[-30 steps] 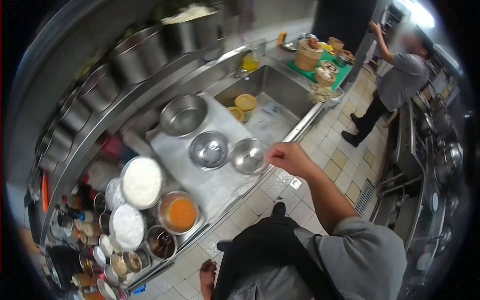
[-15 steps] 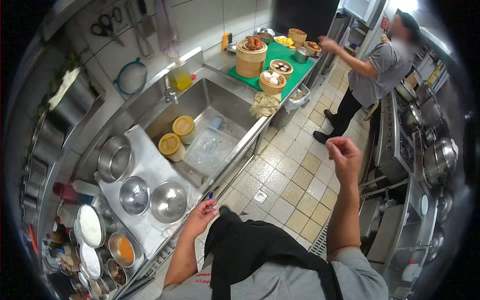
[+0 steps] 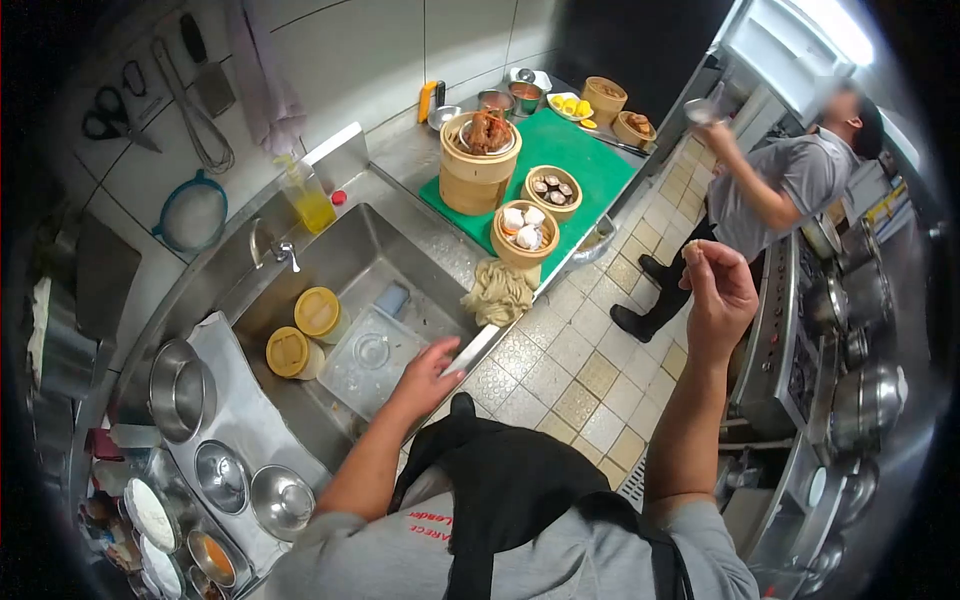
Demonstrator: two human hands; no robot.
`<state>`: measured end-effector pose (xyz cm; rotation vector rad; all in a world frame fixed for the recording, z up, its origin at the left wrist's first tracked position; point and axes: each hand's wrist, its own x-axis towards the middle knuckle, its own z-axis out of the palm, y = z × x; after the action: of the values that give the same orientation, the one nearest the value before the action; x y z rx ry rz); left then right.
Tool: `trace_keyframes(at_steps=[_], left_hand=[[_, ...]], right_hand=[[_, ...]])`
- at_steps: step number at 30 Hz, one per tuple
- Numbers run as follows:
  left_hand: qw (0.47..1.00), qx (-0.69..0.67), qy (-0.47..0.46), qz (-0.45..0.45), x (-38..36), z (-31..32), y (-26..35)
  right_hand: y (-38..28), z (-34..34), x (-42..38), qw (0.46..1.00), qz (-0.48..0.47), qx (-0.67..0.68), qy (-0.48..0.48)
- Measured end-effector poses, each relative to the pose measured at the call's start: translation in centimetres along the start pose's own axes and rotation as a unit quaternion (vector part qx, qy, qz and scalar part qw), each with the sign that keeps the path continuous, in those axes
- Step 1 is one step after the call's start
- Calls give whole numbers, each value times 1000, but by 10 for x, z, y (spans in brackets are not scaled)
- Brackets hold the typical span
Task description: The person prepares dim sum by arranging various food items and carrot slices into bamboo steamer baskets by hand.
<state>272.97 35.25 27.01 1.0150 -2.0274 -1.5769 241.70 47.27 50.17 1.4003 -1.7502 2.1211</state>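
Note:
My left hand (image 3: 432, 378) hovers by the front rim of the steel sink (image 3: 275, 372), fingers apart and holding nothing. Raised over the floor on the right, my right hand (image 3: 718, 300) has thumb and fingers pinched together; a tiny pale bit may show at the tips, too small to name. In the sink are two yellow-lidded tubs (image 3: 320, 312) and a clear plastic lid or container (image 3: 368, 352). Ahead, a green cutting board (image 3: 585, 175) bears a tall bamboo steamer (image 3: 478, 178) and smaller steamers with white buns (image 3: 522, 230) and dark-topped pieces (image 3: 552, 190).
A co-worker (image 3: 800, 180) stands ahead right, lifting a metal cup (image 3: 700, 112). A crumpled cloth (image 3: 497, 292) lies on the sink corner. Steel bowls (image 3: 283, 500) sit at left; a stove (image 3: 785, 330) with pots lines the right. Tools hang on the wall.
My view has moved nearer the green board. My left hand has shifted forward along the sink; my right hand stays raised and pinched. The co-worker has lifted the metal cup off the board.

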Motion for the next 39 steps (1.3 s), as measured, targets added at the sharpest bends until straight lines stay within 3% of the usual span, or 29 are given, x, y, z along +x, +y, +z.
trace_keyframes(at_steps=[5,8,9,14,16,18,22,24,26,28,35,39], left_hand=[[989,87,46,109,113,12,28],[993,41,87,73,142,23,55],[987,59,108,100,151,29,49],[982,65,172,46,168,70,44],[978,61,197,18,176,83,48],[972,64,225,8,184,95,53],[957,79,280,10,192,110,61],[956,69,286,-2,197,112,65],[959,64,277,-6,204,104,64],[954,101,281,15,209,104,54],[958,160,236,5,224,90,44],[956,183,228,2,230,84,46]], right_hand=[[44,31,66,997,-34,63,-2],[79,65,110,992,-57,111,-22],[88,77,124,990,-69,122,-31],[144,153,173,971,-115,202,-55],[174,186,185,974,-165,112,-106],[223,225,187,934,-250,-30,-255],[253,250,192,918,-180,-87,-344],[256,247,200,926,-13,35,-376],[264,219,205,926,-21,40,-374],[279,179,202,926,40,-5,-375],[363,61,118,845,29,-213,-490],[386,66,98,876,5,-150,-459]])
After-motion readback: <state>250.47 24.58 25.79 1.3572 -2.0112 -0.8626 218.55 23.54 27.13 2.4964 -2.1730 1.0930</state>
